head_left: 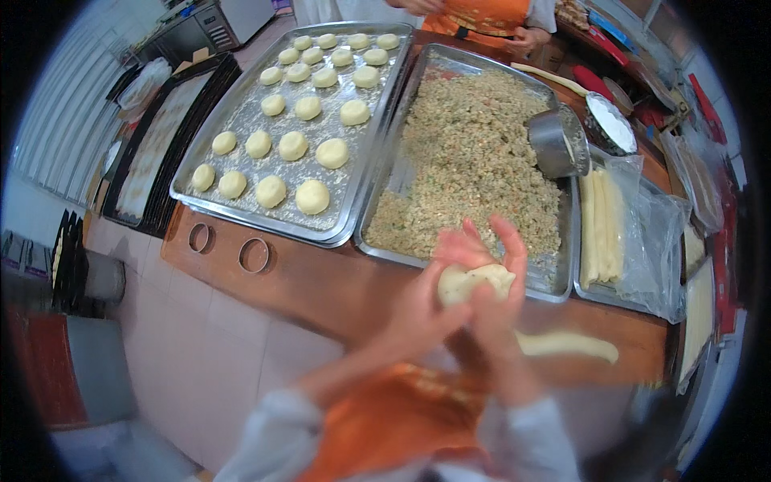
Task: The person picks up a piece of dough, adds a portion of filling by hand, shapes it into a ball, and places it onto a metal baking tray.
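Note:
Between my two hands is a pale piece of dough (470, 283), rounded, with a pinched edge on its right and small dark specks on its surface. My left hand (422, 305) cups it from the left, its fingers partly blurred. On the other side my right hand (499, 309) wraps round it, thumb pressed against the front. Both hands hover over the near edge of a metal tray of crumbly filling (474, 153). A strip of dough (566, 345) lies on the wooden table just right of my right wrist.
At left, a floured metal tray (241, 210) carries rows of round dough pieces (312, 196). Two metal rings (255, 255) lie before it. A metal pot (554, 145) sits in the filling; dough logs (601, 229) under plastic are to its right. Another person (490, 18) stands across the table.

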A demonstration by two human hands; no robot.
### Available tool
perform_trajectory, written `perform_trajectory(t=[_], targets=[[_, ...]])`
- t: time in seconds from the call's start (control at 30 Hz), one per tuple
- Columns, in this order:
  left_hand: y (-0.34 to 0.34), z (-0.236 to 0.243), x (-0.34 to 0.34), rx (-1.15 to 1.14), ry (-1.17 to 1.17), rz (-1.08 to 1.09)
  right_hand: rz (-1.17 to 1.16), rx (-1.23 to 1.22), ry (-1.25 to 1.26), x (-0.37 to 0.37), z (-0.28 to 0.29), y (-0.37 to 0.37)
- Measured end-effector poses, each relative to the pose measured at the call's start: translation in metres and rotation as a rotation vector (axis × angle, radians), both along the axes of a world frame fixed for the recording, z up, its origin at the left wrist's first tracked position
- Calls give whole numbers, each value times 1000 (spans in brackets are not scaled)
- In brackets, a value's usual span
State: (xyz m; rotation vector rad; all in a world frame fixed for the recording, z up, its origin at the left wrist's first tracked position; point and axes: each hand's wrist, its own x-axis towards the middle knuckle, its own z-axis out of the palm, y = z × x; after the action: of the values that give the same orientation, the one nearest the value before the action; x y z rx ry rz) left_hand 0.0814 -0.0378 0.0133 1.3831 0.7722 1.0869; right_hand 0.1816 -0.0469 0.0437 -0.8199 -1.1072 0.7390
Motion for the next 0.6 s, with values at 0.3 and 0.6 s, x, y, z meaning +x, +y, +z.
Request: perform_trajectory(t=[0.3,0.6], targets=[[-3,-5,3,60,-10,3,299,20,-63,22,-24,2],[11,-19,-24,32,223,-203,263,-51,-38,3,-14,-2]])
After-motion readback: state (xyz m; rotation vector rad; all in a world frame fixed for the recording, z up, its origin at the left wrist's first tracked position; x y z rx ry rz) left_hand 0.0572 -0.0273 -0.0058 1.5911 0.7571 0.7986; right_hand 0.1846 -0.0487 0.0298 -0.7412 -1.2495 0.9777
